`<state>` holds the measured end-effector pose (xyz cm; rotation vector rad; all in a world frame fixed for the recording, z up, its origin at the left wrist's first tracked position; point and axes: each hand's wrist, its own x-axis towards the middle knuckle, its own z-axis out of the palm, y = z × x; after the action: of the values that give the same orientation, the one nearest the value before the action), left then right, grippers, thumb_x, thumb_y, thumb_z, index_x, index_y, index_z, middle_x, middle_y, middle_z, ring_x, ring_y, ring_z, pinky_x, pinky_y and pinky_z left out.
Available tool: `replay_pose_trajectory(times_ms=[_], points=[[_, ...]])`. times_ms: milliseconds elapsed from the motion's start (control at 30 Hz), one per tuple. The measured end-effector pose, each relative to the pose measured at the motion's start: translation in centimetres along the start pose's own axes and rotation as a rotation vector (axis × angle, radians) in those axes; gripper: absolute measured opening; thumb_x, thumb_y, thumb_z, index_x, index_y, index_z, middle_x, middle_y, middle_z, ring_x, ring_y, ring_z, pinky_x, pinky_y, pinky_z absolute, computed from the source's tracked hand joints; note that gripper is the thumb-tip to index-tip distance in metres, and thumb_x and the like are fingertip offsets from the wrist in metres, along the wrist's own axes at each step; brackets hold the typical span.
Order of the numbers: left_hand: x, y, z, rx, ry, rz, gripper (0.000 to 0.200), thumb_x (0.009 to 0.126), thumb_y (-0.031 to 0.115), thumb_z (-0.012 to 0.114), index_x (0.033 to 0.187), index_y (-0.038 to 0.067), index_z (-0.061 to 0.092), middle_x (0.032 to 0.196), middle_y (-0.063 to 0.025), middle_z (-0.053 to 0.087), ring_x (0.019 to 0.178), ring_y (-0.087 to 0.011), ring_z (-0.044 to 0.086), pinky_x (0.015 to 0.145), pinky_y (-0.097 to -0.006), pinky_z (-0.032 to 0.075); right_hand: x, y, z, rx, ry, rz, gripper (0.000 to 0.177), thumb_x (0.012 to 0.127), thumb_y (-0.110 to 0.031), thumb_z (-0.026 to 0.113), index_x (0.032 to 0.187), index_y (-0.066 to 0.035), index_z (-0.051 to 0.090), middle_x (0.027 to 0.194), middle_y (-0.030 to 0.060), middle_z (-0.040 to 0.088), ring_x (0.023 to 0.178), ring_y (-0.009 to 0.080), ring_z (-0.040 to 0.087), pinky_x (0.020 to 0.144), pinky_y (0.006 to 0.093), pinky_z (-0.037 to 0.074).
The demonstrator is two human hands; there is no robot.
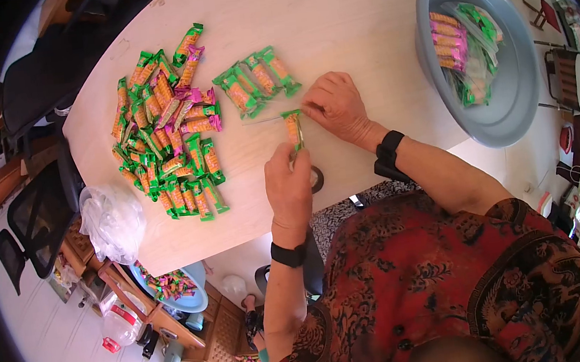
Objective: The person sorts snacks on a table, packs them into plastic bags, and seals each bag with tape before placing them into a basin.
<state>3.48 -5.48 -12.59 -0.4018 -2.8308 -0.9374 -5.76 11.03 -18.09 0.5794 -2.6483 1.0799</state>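
Note:
A single green-and-orange wrapped snack (293,130) stands between my two hands near the table's front edge. My left hand (289,184) has its fingers closed on the snack's lower end. My right hand (336,105) is beside its upper end, fingers curled together; what they pinch, if anything, is too small to name. Just beyond my hands lies a clear bag with several green-wrapped snacks (258,78) in a row. A dark round roll (316,178) is partly hidden behind my left hand.
A large heap of green and pink snacks (168,134) covers the table's left part. A grey-blue basin (528,78) with bagged snacks stands at the right. Crumpled clear plastic (112,221) hangs at the left edge, above a blue basin (195,302) of snacks.

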Motion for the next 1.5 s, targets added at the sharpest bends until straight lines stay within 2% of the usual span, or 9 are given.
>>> replay_pose_trajectory(times_ms=[133, 433, 500, 833, 1033, 1100, 1300, 1433, 1500], points=[[0.9, -0.8, 0.0, 0.048, -0.041, -0.016, 0.026, 0.074, 0.001, 0.062, 0.100, 0.001, 0.062, 0.099, -0.0146, 0.058, 0.086, -0.0327, 0.057, 0.072, -0.0400, 0.046, 0.0, 0.0, -0.1, 0.011, 0.026, -0.012, 0.018, 0.069, -0.014, 0.077, 0.077, -0.014, 0.060, 0.079, -0.0002, 0.057, 0.086, 0.0221, 0.057, 0.084, 0.0381, 0.042], [3.1, -2.0, 0.7, 0.131, 0.101, 0.135, 0.022, 0.074, 0.003, 0.063, 0.095, 0.002, 0.063, 0.091, -0.0086, 0.058, 0.079, -0.0261, 0.057, 0.065, -0.0368, 0.042, 0.0, 0.1, -0.1, 0.018, 0.021, -0.014, 0.020, 0.070, -0.015, 0.077, 0.079, -0.014, 0.059, 0.079, 0.0001, 0.058, 0.085, 0.0223, 0.057, 0.083, 0.0385, 0.042], [3.6, -2.0, 0.8, 0.229, 0.093, 0.095, 0.024, 0.072, 0.000, 0.067, 0.095, 0.006, 0.068, 0.092, -0.0072, 0.063, 0.078, -0.0243, 0.059, 0.063, -0.0348, 0.044, 0.1, 0.0, -0.1, 0.019, 0.013, -0.010, 0.020, 0.070, -0.015, 0.077, 0.079, -0.014, 0.059, 0.079, 0.0001, 0.058, 0.085, 0.0223, 0.057, 0.083, 0.0384, 0.042], [5.8, -2.5, 2.2, 0.362, 0.210, 0.057, 0.017, 0.074, 0.004, 0.065, 0.090, 0.011, 0.067, 0.092, -0.0012, 0.064, 0.079, -0.0186, 0.061, 0.063, -0.0328, 0.038, 0.1, -0.1, -0.1, -0.004, 0.021, -0.013, 0.020, 0.068, -0.016, 0.077, 0.078, -0.015, 0.060, 0.078, -0.0002, 0.057, 0.084, 0.0218, 0.057, 0.083, 0.0377, 0.042], [7.1, -2.7, 3.3, 0.451, 0.264, -0.096, 0.019, 0.080, 0.009, 0.061, 0.098, 0.012, 0.062, 0.093, -0.0012, 0.062, 0.080, -0.0191, 0.059, 0.064, -0.0348, 0.036, 0.2, -0.2, -0.2, -0.003, 0.015, -0.004, 0.019, 0.068, -0.015, 0.077, 0.077, -0.014, 0.060, 0.078, 0.0000, 0.057, 0.085, 0.0216, 0.057, 0.083, 0.0375, 0.042], [8.2, -2.7, 3.1, 0.600, 0.213, -0.235, 0.033, 0.070, 0.012, 0.073, 0.102, 0.015, 0.065, 0.097, -0.0035, 0.062, 0.088, -0.0227, 0.058, 0.069, -0.0362, 0.039, 0.2, -0.2, -0.2, -0.002, 0.010, -0.002, 0.019, 0.068, -0.015, 0.077, 0.077, -0.014, 0.061, 0.078, 0.0001, 0.057, 0.086, 0.0216, 0.057, 0.083, 0.0375, 0.042], [9.3, -4.1, 3.2, 0.547, 0.335, -0.137, 0.042, 0.068, 0.010, 0.074, 0.109, 0.019, 0.066, 0.112, -0.0043, 0.058, 0.102, -0.0255, 0.052, 0.085, -0.0428, 0.034, 0.1, -0.1, -0.2, 0.006, -0.005, 0.004, 0.018, 0.067, -0.014, 0.077, 0.075, -0.014, 0.061, 0.080, -0.0004, 0.058, 0.087, 0.0215, 0.057, 0.085, 0.0377, 0.042], [8.8, -4.8, 2.8, 0.518, 0.220, -0.157, 0.045, 0.067, 0.010, 0.074, 0.110, 0.018, 0.066, 0.114, -0.0059, 0.058, 0.106, -0.0281, 0.053, 0.087, -0.0432, 0.036, 0.2, -0.2, -0.2, 0.005, 0.004, 0.002, 0.017, 0.067, -0.013, 0.076, 0.075, -0.014, 0.061, 0.080, -0.0006, 0.059, 0.087, 0.0214, 0.058, 0.085, 0.0377, 0.042], [8.0, -4.4, 1.7, 0.469, 0.206, -0.095, 0.047, 0.069, 0.011, 0.074, 0.115, 0.016, 0.064, 0.117, -0.0100, 0.057, 0.110, -0.0314, 0.052, 0.090, -0.0466, 0.037, 0.2, 0.0, -0.2, 0.005, 0.004, 0.004, 0.017, 0.067, -0.013, 0.076, 0.075, -0.014, 0.061, 0.080, -0.0007, 0.059, 0.087, 0.0212, 0.058, 0.085, 0.0377, 0.042]])
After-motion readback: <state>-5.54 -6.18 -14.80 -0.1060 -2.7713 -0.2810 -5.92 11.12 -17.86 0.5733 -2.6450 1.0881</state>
